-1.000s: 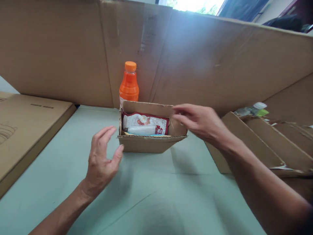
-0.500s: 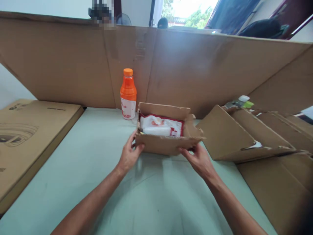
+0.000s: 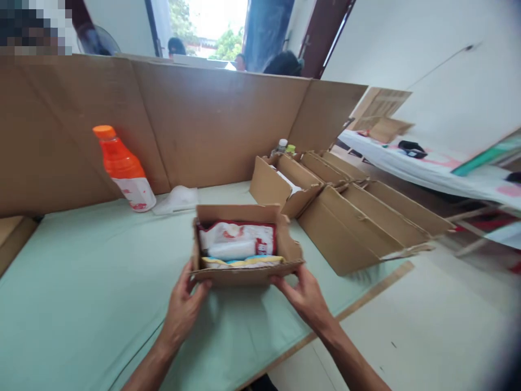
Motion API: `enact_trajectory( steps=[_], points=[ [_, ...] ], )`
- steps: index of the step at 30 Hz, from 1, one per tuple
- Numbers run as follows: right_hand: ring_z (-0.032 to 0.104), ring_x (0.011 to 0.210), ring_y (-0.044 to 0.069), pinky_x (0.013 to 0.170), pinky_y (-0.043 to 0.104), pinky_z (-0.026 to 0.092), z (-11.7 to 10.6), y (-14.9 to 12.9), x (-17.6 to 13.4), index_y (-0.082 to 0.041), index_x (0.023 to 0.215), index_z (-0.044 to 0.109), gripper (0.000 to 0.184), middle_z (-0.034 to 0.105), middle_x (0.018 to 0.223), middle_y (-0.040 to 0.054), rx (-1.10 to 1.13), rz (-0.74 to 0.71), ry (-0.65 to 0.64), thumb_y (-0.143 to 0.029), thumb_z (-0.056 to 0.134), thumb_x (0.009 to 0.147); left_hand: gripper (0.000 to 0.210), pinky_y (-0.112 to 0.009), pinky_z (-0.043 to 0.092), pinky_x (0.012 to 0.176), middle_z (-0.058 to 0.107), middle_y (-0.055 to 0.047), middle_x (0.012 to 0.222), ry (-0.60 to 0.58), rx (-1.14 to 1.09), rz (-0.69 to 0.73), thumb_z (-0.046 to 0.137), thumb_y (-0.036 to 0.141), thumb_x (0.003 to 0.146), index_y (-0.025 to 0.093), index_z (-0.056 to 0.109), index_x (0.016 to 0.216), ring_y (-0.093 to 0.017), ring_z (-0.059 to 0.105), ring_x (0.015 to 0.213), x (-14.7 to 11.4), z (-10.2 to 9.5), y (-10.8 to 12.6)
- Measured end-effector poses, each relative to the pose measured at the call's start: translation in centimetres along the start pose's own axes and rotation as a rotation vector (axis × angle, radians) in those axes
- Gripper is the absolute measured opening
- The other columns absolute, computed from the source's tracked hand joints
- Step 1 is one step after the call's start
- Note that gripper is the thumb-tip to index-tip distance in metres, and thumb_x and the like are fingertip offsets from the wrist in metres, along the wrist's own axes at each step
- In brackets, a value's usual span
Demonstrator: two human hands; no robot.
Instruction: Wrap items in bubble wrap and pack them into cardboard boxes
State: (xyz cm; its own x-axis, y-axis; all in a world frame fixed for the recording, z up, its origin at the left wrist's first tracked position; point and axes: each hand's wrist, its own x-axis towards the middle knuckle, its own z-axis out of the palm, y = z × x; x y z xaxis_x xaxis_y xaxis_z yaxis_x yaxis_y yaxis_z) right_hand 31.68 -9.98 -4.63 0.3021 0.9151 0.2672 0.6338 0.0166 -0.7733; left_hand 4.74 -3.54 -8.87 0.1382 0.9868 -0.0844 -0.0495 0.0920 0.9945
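Observation:
Between my two hands is a small open cardboard box (image 3: pixel 240 278). My left hand (image 3: pixel 185 301) grips its near left corner, thumb on the front wall and fingers round the side. At the near right corner my right hand (image 3: pixel 303 293) is closed on it in the same way. Inside lie a white and red packet (image 3: pixel 232 247) and, in front of it, a yellow and blue packet (image 3: pixel 244 263). Whether the box's underside touches the table is hard to tell. Behind it on the left stands an orange bottle (image 3: pixel 124 168) with a white label.
Several open cardboard boxes (image 3: pixel 345 233) stand to the right, with bottle tops (image 3: pixel 281 144) showing behind them. A clear plastic piece (image 3: pixel 179 198) lies beside the orange bottle. A tall cardboard screen (image 3: pixel 215 125) borders the back of the green-covered table (image 3: pixel 81 293). The table edge (image 3: pixel 366 296) runs along the right.
My view has swung to the right, bringing the floor and another table into sight. Both hands have brought the box nearer to me, and the yellow and blue packet shows more.

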Motion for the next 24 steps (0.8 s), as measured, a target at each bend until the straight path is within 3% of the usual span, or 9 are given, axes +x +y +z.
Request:
enact_trajectory(
  steps=[2,4,7,10,13,18,20,24],
  points=[
    [0.067,0.072,0.026,0.064,0.037,0.055,-3.6,2.7,-2.9,-0.019,0.089,0.063,0.035,0.072,0.081,0.0076,-0.084,0.133,0.147,-0.05,0.072,0.075,0.058,-0.043,0.047,0.106,0.06,-0.013,0.137,-0.209,0.014,0.071,0.067,0.041,0.082,0.019,0.054,0.134,-0.027,0.059,0.123,1.7,4.8,-0.2],
    [0.065,0.07,0.025,0.061,0.036,0.054,-5.8,4.6,-5.8,-0.02,0.09,0.062,0.038,0.069,0.079,0.0065,-0.129,0.239,0.302,-0.053,0.071,0.075,0.054,-0.044,0.045,0.108,0.06,-0.011,0.137,-0.347,0.049,0.136,0.067,0.034,0.081,0.021,0.056,0.132,-0.027,0.057,0.125,3.2,9.3,-0.5],
    [0.064,0.077,0.022,0.062,0.032,0.055,-6.0,5.9,-9.4,-0.019,0.113,0.06,0.049,0.067,0.099,0.0084,-0.075,0.324,0.476,-0.052,0.069,0.079,0.052,-0.046,0.045,0.105,0.059,-0.013,0.132,-0.298,0.127,0.121,0.067,0.028,0.079,0.019,0.056,0.129,-0.026,0.057,0.118,4.1,15.0,-1.4],
    [0.065,0.084,0.021,0.063,0.03,0.056,-4.2,6.7,-11.6,-0.019,0.141,0.044,0.072,0.057,0.128,0.0147,0.061,0.381,0.511,-0.05,0.068,0.08,0.057,-0.043,0.052,0.092,0.057,-0.014,0.124,-0.229,0.148,0.076,0.063,0.027,0.081,0.015,0.047,0.135,-0.022,0.06,0.1,3.1,18.9,-2.5],
    [0.066,0.088,0.022,0.064,0.031,0.057,-2.5,7.9,-12.2,-0.02,0.148,0.037,0.078,0.051,0.139,0.0181,0.132,0.412,0.494,-0.048,0.067,0.082,0.067,-0.037,0.054,0.084,0.054,-0.016,0.125,-0.309,0.101,0.097,0.064,0.027,0.08,0.013,0.039,0.141,-0.022,0.059,0.103,2.0,21.1,-3.0],
    [0.058,0.121,0.028,0.091,0.042,0.057,-1.7,9.0,-10.0,-0.026,0.152,0.035,0.069,0.04,0.152,0.0158,0.158,0.246,0.413,-0.037,0.062,0.089,0.07,-0.038,0.053,0.091,0.045,-0.019,0.144,-0.438,0.063,0.138,0.062,0.021,0.077,0.015,0.039,0.143,-0.029,0.052,0.127,2.7,23.3,-2.8],
    [0.051,0.131,0.029,0.094,0.044,0.057,-1.6,9.2,-8.9,-0.027,0.152,0.035,0.067,0.037,0.155,0.0146,0.159,0.186,0.411,-0.034,0.061,0.09,0.071,-0.038,0.053,0.095,0.044,-0.018,0.147,-0.482,0.063,0.145,0.06,0.019,0.077,0.017,0.039,0.144,-0.029,0.047,0.134,3.2,23.7,-2.8],
    [0.049,0.134,0.028,0.089,0.04,0.06,-1.6,9.4,-8.0,-0.028,0.15,0.039,0.064,0.036,0.157,0.013,0.154,0.136,0.422,-0.031,0.06,0.09,0.073,-0.045,0.047,0.106,0.041,-0.017,0.153,-0.557,0.099,0.17,0.059,0.019,0.077,0.016,0.038,0.147,-0.03,0.044,0.138,3.3,23.4,-3.9]
  ],
)
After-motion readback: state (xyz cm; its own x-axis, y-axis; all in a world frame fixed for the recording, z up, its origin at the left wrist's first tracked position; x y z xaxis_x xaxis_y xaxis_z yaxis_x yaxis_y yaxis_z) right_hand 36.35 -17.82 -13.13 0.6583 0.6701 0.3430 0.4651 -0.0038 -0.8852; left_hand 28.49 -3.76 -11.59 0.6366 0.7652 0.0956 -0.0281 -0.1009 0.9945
